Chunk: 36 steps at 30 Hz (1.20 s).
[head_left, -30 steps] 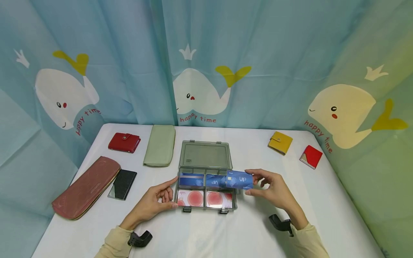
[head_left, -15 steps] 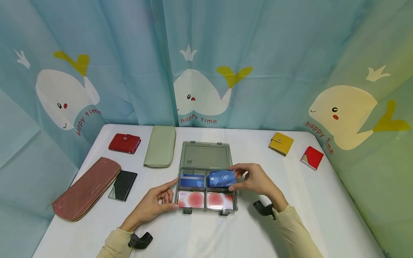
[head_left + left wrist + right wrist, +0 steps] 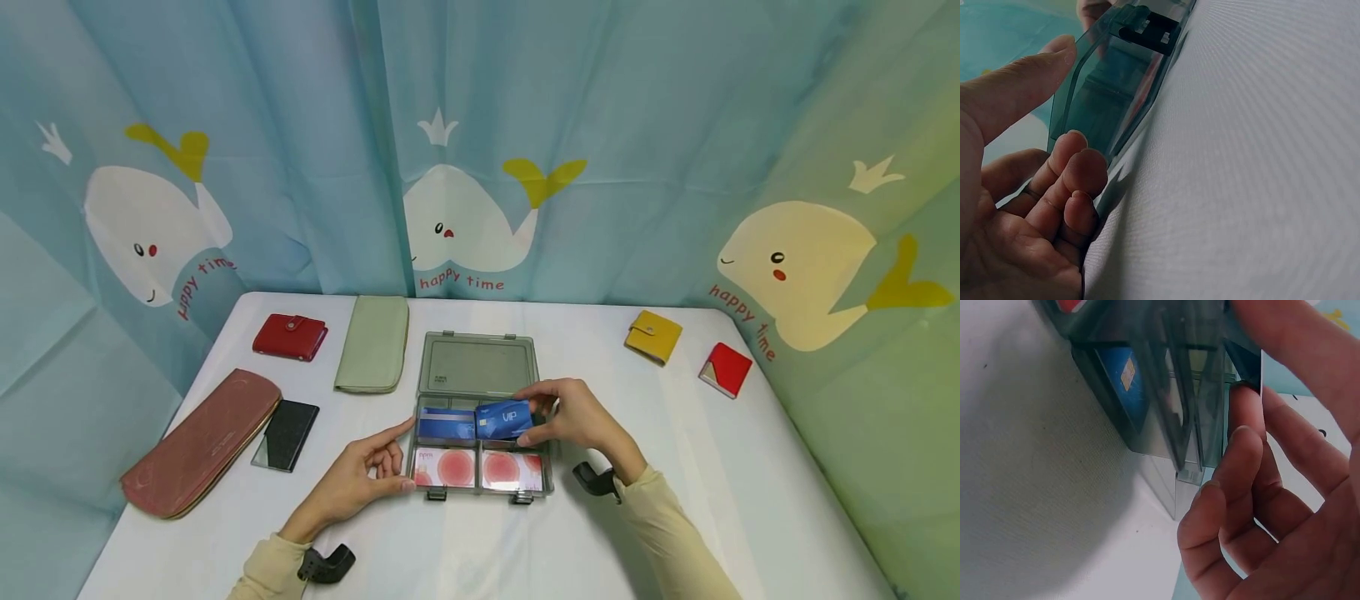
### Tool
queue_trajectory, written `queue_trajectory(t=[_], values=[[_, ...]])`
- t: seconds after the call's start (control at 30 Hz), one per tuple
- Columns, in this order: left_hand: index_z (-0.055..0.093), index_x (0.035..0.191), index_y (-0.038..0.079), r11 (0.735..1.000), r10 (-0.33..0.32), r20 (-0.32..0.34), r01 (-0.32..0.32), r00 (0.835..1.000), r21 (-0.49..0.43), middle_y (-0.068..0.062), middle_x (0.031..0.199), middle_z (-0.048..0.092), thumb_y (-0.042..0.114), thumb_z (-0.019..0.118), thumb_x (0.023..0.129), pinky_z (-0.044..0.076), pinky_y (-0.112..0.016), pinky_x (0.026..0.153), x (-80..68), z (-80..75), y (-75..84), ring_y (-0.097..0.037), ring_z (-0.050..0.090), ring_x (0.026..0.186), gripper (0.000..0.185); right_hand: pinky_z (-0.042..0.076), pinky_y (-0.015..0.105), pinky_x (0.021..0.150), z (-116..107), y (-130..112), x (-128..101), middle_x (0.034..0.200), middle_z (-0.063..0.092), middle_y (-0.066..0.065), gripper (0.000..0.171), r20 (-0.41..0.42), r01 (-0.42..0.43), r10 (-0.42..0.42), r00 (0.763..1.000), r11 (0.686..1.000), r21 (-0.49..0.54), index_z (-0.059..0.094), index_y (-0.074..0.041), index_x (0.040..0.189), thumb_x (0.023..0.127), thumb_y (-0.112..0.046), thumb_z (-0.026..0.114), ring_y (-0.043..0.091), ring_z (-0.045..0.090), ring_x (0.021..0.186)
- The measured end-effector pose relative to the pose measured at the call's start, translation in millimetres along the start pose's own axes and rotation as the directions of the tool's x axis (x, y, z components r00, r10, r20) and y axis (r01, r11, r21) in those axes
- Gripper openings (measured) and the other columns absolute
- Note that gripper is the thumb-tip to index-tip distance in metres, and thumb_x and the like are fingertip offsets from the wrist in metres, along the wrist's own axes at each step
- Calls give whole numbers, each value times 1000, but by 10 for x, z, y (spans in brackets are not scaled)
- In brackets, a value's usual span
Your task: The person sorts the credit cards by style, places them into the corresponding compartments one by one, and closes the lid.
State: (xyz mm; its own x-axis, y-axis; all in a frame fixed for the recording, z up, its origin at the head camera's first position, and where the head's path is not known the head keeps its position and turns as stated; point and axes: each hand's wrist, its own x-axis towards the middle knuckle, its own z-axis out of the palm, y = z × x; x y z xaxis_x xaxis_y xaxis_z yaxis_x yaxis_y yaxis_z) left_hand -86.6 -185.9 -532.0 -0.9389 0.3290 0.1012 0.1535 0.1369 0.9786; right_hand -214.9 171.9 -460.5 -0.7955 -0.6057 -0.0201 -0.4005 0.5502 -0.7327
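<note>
Right hand [image 3: 573, 417] pinches blue VIP card [image 3: 504, 419] over translucent grey compartment box [image 3: 480, 365]; left hand [image 3: 360, 475] relaxed, bracing it. Risk: card catches divider, jams tilted.

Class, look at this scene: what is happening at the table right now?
A person sits at a white table with an open, clear grey box of four compartments. The right hand pinches a blue VIP card over the back right compartment, tilted, not lying flat. The left hand rests against the box's left side, index finger touching its edge. Blue cards lie in the back compartments, red and white ones in the front. Wallets lie around the table.
</note>
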Motion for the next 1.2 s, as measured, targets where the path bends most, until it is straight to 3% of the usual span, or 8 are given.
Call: queue_trajectory(t=[0.23, 0.53, 0.7, 0.87, 0.93, 1.03, 1.2], values=[[45, 160, 2, 1000, -6, -4, 6, 1000, 7, -9, 87, 59, 8, 87, 87, 45, -18, 66, -2, -5, 5, 2, 50, 71, 84, 51, 26, 69, 37, -29, -4, 93, 70, 6, 61, -17, -2, 1, 1000, 999, -39, 80, -8, 120, 66, -24, 103, 21, 61, 78], [45, 159, 0, 1000, -3, -2, 3, 1000, 5, -12, 84, 59, 8, 87, 87, 44, -18, 66, -9, -7, 14, 2, 50, 71, 84, 44, 25, 67, 50, -32, -15, 98, 65, 10, 66, -10, 12, -13, 1000, 995, -97, 80, -10, 123, 64, -26, 104, 19, 53, 80], [45, 159, 0, 1000, 1, -2, -1, 1000, 7, -13, 85, 59, 8, 87, 87, 44, -17, 67, -3, -3, 2, 2, 50, 71, 84, 51, 29, 72, 2, 35, -11, 103, 66, 13, 64, -39, 37, -40, 998, 997, -73, 77, -8, 129, 73, -27, 99, 19, 59, 82], [45, 160, 0, 1000, -2, 4, 2, 1000, -3, -13, 87, 61, 7, 86, 88, 45, -17, 67, -18, 4, -15, 2, 51, 72, 83, 56, 43, 87, -22, 166, 61, 129, 65, 22, 69, -123, -89, 95, 988, 995, 52, 61, -4, 147, 88, -28, 89, 33, 65, 106], [45, 160, 1, 1000, -1, 6, 1, 1000, -2, -12, 88, 62, 8, 86, 88, 45, -17, 68, -20, 7, -18, 2, 51, 72, 83, 55, 49, 96, -30, 216, 107, 144, 59, 24, 72, -118, -161, 179, 977, 976, 150, 51, -5, 156, 96, -31, 81, 39, 63, 121], [45, 160, 1, 1000, 3, 0, -3, 1000, 1, -12, 89, 62, 8, 86, 88, 45, -17, 68, -13, 7, -18, 2, 51, 73, 83, 51, 54, 109, -45, 277, 183, 158, 48, 28, 74, -61, -237, 268, 962, 921, 310, 35, -6, 165, 105, -36, 68, 44, 55, 139], [45, 159, 0, 1000, 9, -5, -9, 1000, 2, -15, 90, 63, 8, 87, 87, 45, -16, 68, -6, -3, -12, 2, 52, 73, 84, 54, 39, 105, -78, 334, 288, 162, 40, 32, 77, -5, -289, 336, 942, 818, 497, 21, -5, 169, 111, -39, 57, 42, 57, 138]])
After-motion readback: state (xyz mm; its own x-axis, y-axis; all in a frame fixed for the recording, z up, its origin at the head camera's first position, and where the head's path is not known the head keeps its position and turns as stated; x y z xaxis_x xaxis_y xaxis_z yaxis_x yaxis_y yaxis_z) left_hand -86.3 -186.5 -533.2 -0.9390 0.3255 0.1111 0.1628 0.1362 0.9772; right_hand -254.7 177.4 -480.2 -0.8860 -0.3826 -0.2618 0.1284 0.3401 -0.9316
